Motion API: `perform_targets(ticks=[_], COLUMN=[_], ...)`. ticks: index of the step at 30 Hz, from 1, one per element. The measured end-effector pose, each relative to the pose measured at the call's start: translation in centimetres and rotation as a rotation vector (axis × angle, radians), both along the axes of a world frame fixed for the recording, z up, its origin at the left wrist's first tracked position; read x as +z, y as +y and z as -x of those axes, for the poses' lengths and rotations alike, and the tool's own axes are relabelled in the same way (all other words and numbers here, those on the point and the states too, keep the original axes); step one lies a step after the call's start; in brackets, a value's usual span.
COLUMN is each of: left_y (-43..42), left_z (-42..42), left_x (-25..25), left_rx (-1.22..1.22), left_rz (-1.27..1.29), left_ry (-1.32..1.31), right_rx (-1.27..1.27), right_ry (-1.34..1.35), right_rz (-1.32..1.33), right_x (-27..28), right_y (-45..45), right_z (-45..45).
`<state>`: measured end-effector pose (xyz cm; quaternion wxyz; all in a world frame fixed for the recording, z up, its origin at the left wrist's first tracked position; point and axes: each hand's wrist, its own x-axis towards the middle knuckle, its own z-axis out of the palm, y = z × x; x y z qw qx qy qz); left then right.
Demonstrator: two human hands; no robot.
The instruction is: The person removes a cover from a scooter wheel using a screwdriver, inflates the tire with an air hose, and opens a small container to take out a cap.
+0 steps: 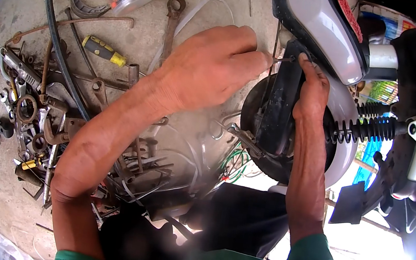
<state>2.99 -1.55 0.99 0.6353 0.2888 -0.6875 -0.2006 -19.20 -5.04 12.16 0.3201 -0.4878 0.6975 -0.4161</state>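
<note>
Fingers of the left hand (214, 69) are curled in, thumb and forefinger pinching a thin tool (284, 60), with the back of the hand turned up to the viewer. That arm rises from the lower left, bent at the elbow, its forearm slanting up and right. Straighter, the right arm comes up from the lower right; the right hand (312, 94) rests along the far side of a black cover (279, 108), thumb at its upper end, the other fingers partly hidden. The tool points right from the pinch, its tip at the cover's upper end, just beside the right thumb. Between the two hands, the cover stands alongside a wheel (254, 100). On the floor at left lie a screwdriver (103, 50) and a spanner (172, 24).
</note>
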Motion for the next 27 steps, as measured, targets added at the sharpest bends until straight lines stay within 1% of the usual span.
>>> perform_targets(ticks=[1,4,7,10,13,16,19,22,25,27], left_y=[0.0,0.1,-0.3,-0.3,0.0,0.2,0.2,-0.8,-0.1,0.4], left_z=[0.1,0.2,0.6,0.8,0.7,0.3,1.1,1.2,1.5,1.1], left_x=[0.0,-0.1,-1.2,-1.8,-1.4,-0.2,-0.5,-1.4,-1.5,-0.6], left_rx=[0.019,-0.002,-0.015,-0.006,-0.078,-0.137,-0.013,0.078,-0.062,-0.058], left_rz=[0.019,-0.111,-0.234,-0.319,-0.484,-0.777,-0.500,-0.261,-0.540,-0.702], left_ry=[-0.002,0.034,0.159,0.179,0.154,0.063,0.282,0.269,0.295,0.204], right_rx=[-0.004,-0.007,-0.014,-0.011,0.004,0.012,0.006,0.005,0.009,0.010], right_ry=[-0.003,-0.007,-0.007,-0.003,-0.012,-0.004,0.010,0.001,0.009,0.012], right_rz=[-0.003,-0.012,-0.006,0.000,0.003,0.011,0.007,0.014,0.009,0.008], right_x=[0.1,0.0,0.0,-0.1,0.0,-0.1,-0.1,0.0,-0.1,-0.1], right_y=[0.0,0.0,-0.1,-0.1,0.0,0.0,0.0,0.2,0.2,0.1], right_z=[-0.1,0.1,0.2,0.3,0.3,0.5,0.3,-0.3,0.1,0.2])
